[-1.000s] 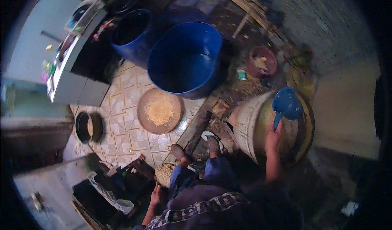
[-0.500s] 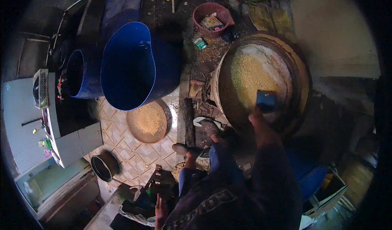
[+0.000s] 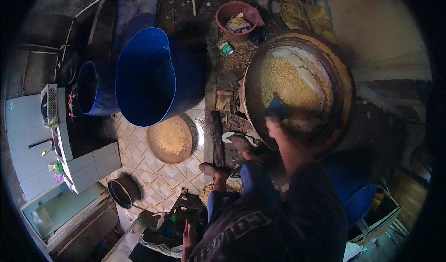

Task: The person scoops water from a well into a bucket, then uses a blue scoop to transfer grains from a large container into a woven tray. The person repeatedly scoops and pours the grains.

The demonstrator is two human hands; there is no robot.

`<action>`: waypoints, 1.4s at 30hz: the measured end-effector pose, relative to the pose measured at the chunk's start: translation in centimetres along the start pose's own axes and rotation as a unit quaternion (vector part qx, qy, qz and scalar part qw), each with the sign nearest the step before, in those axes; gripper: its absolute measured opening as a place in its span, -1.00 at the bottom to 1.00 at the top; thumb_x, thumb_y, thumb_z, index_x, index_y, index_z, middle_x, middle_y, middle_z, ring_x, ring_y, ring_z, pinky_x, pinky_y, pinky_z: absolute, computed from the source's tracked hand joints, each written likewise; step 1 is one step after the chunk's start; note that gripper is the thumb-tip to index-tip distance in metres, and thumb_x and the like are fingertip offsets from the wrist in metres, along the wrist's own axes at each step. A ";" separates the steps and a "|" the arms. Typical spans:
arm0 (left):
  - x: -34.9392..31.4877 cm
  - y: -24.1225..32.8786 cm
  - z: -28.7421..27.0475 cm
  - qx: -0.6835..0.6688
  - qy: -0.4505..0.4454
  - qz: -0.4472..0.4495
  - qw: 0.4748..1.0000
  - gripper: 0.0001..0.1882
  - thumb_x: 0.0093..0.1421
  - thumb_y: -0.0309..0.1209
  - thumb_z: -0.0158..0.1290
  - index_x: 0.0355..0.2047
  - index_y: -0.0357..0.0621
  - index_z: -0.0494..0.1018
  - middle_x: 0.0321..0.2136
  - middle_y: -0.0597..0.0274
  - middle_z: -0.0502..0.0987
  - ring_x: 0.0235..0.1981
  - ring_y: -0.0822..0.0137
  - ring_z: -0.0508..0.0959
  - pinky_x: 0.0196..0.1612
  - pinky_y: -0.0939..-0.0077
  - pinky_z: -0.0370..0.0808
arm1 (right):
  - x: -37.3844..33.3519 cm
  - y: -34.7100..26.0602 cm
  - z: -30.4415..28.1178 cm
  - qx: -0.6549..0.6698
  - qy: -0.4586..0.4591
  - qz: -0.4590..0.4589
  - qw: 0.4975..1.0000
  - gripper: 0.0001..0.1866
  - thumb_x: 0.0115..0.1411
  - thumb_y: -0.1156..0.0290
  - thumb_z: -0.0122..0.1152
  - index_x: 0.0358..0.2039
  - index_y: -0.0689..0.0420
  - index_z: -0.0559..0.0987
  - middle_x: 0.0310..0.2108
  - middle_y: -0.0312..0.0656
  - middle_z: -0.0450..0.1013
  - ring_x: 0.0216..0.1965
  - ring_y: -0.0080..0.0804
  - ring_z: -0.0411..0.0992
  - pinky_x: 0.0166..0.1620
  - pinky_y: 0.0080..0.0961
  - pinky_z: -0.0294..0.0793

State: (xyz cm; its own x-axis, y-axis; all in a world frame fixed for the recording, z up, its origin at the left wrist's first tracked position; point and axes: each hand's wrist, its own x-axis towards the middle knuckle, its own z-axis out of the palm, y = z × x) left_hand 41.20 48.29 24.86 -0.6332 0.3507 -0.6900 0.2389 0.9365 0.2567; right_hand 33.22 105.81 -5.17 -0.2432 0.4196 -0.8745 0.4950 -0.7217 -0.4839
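My right hand (image 3: pixel 274 126) reaches over a large round pan (image 3: pixel 247 87) on the right and grips a blue flat scoop-like piece (image 3: pixel 277 106), smeared by motion. Its edge meets a heap of pale yellow kernels or beans (image 3: pixel 285 78) in the pan. A whitish, powdery band (image 3: pixel 304 59) lies along the heap's far right side. Low in the picture, beside my body, my left hand (image 3: pixel 188 238) is held with its fingers stretched out and nothing visible in it. A dark stand-like object (image 3: pixel 179 211) is just beyond it.
A big blue barrel (image 3: pixel 146 76) and a smaller one (image 3: pixel 87 87) stand left. On the tiles sits a round tray (image 3: pixel 186 155) of tan kernels, near a dark pot (image 3: pixel 123 191). A reddish basket (image 3: pixel 238 20) is at the back; a wooden beam (image 3: pixel 216 139) runs beside my feet.
My right hand has moved left within the pan with the blue piece, which has turned from a squarish face to a narrower shape. My left hand stays about where it was.
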 end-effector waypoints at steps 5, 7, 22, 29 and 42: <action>0.1 -2.3 1.7 -0.323 0.017 -0.121 0.939 -0.55 0.20 -0.38 -0.15 0.09 -0.23 0.16 0.07 -0.10 0.25 -0.40 0.14 0.48 -0.41 0.39 0.47 | -3.2 -2.6 -1.0 0.070 -0.155 0.065 0.983 -0.92 0.14 0.36 0.08 -0.35 -0.05 0.37 -0.58 -0.44 0.25 -0.73 -0.70 0.09 -0.69 -0.73 0.01; 0.7 -2.6 1.5 -0.398 0.005 -0.163 0.903 -0.51 0.26 -0.30 -0.21 0.16 -0.20 0.08 0.03 -0.08 0.29 -0.42 0.20 0.46 -0.39 0.44 0.45 | -4.4 -2.8 -1.9 0.134 -0.197 0.077 0.968 -0.89 0.14 0.35 0.10 -0.43 -0.06 0.34 -0.58 -0.45 0.24 -0.73 -0.74 0.08 -0.69 -0.75 0.00; 3.6 -5.2 1.7 0.094 0.055 0.094 0.990 -0.43 0.07 -0.53 -0.02 0.11 -0.26 0.08 0.15 -0.18 0.13 -0.11 -0.05 0.43 -0.09 0.35 0.43 | -16.6 -6.0 -6.3 0.307 -0.265 0.041 0.913 -0.87 0.18 0.34 0.09 -0.42 0.00 0.32 -0.54 -0.39 0.28 -0.73 -0.70 0.11 -0.66 -0.75 0.06; 2.4 -3.1 1.0 -0.066 0.039 -0.034 0.996 -0.50 0.08 -0.48 -0.03 0.06 -0.25 0.17 0.15 -0.19 0.12 -0.08 -0.05 0.43 -0.11 0.26 0.45 | -21.3 -8.6 -5.5 0.315 -0.273 -0.011 0.909 -0.95 0.21 0.39 0.02 -0.31 -0.05 0.37 -0.54 -0.39 0.27 -0.73 -0.70 0.11 -0.68 -0.76 0.06; 1.0 -3.6 7.2 -0.514 0.116 -0.152 0.836 -0.42 0.27 -0.18 -0.16 0.22 -0.18 0.04 -0.04 0.09 0.40 -0.15 0.32 0.42 -0.13 0.54 0.38 | -30.5 -11.6 0.9 0.145 -0.291 -0.038 0.945 -0.55 0.16 0.43 0.04 0.08 -0.13 0.25 -0.51 -0.34 0.26 -0.74 -0.70 0.08 -0.69 -0.77 0.08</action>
State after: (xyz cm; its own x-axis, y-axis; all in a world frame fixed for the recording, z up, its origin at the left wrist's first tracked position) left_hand 45.05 45.28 18.37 -0.7041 -0.0246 -0.7097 -0.6425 0.4478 0.6219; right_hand 34.16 100.90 27.12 -0.7286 0.1633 -0.6652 0.2286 -0.8575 -0.4610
